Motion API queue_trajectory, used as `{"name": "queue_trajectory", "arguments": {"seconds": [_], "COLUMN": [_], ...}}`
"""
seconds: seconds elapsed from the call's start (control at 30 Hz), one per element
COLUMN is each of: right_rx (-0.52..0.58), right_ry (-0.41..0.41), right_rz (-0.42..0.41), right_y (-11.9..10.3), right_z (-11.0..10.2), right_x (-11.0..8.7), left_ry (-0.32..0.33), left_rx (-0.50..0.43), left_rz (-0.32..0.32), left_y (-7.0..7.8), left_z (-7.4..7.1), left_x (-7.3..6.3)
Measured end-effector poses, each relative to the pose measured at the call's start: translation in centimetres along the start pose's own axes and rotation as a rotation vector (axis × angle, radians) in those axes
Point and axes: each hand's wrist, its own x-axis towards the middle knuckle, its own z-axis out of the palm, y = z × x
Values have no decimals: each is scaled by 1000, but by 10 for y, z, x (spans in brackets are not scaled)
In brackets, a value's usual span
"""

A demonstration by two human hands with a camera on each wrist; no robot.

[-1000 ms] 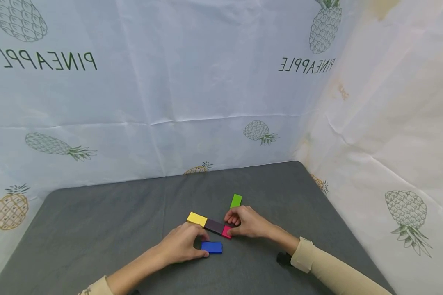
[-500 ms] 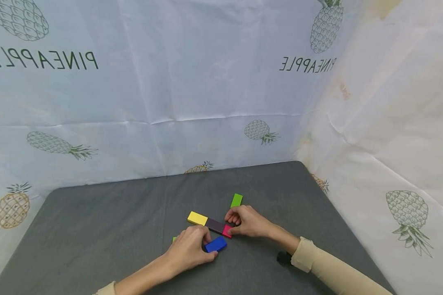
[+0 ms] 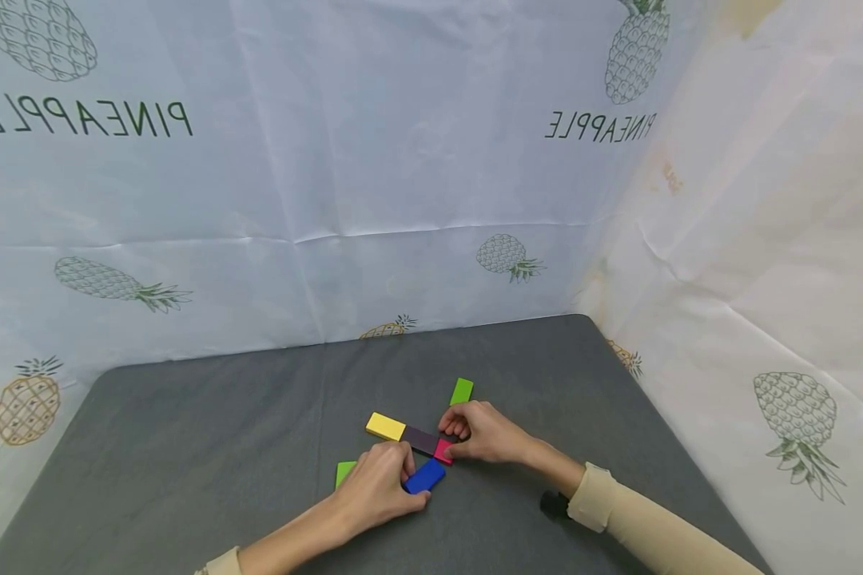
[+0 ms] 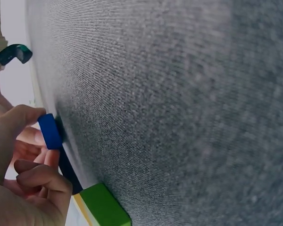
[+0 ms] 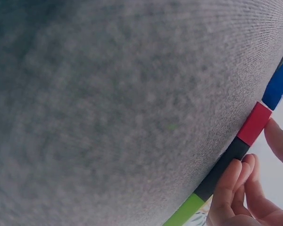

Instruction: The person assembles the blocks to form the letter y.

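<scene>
My left hand [image 3: 381, 485] pinches a small blue block [image 3: 425, 476] between thumb and fingertips. The blue block lies slantwise, its far end right at a red block [image 3: 442, 451]. My right hand [image 3: 487, 433] has its thumb at the red block and its curled fingertips against a dark block [image 5: 221, 169] that the head view hides. From the red block, a row runs left through another dark block [image 3: 419, 440] to a yellow block [image 3: 385, 426]. Beyond the right hand lies a green block [image 3: 462, 390]; a second green block [image 3: 344, 472] is partly covered by the left hand.
Everything lies on a grey cloth-covered table [image 3: 208, 447]. White curtains [image 3: 403, 176] printed with pineapples hang behind it and along the right. A black band [image 3: 554, 505] shows at the right wrist, below the beige sleeve [image 3: 618, 503].
The left hand has moved the blue block right and away from me, turning it slantwise up to the red block. The left green block has come into view. The right hand stays in place.
</scene>
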Motion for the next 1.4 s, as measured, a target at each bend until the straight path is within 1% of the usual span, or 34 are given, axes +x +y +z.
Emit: {"name": "queue_trajectory", "arguments": {"seconds": [0.17, 0.33, 0.47, 0.77, 0.83, 0.93, 0.97, 1.07, 1.17, 1.23, 1.3, 1.4], "right_rx": [-11, -12, -12, 2, 2, 1, 0, 0, 3, 7, 9, 7], "right_ry": [2, 1, 2, -1, -2, -2, -2, -1, -1, -3, -3, -1], "right_rz": [-2, -9, -11, -16, -18, -16, -14, -11, -9, -8, -6, -4], "right_y": [0, 0, 1, 1, 1, 0, 0, 0, 0, 0, -1, -1], "right_z": [0, 0, 0, 0, 0, 0, -1, -1, 0, 0, 0, 0], "right_x": [0, -1, -1, -1, -1, -1, -1, -1, -1, -1, -1, 0], "left_ry": [-13, -67, -97, -92, -87, -77, -71, -69, -84, -96, -98, -85], "left_rx": [14, 20, -1, -42, -65, -88, -84, -99, -111, -123, -117, -121], "left_rz": [10, 13, 21, 27, 41, 83, 106, 124, 100, 69, 59, 65], "left_y": [0, -1, -2, -5, -7, -12, -16, -17, -14, -10, -8, -8], "left_z": [-2, -6, -7, -4, -3, -2, 1, 1, 1, -1, 0, 2], "left_x": [-3, -6, -8, -10, -10, -10, -10, -10, -10, -10, -10, -9]}}
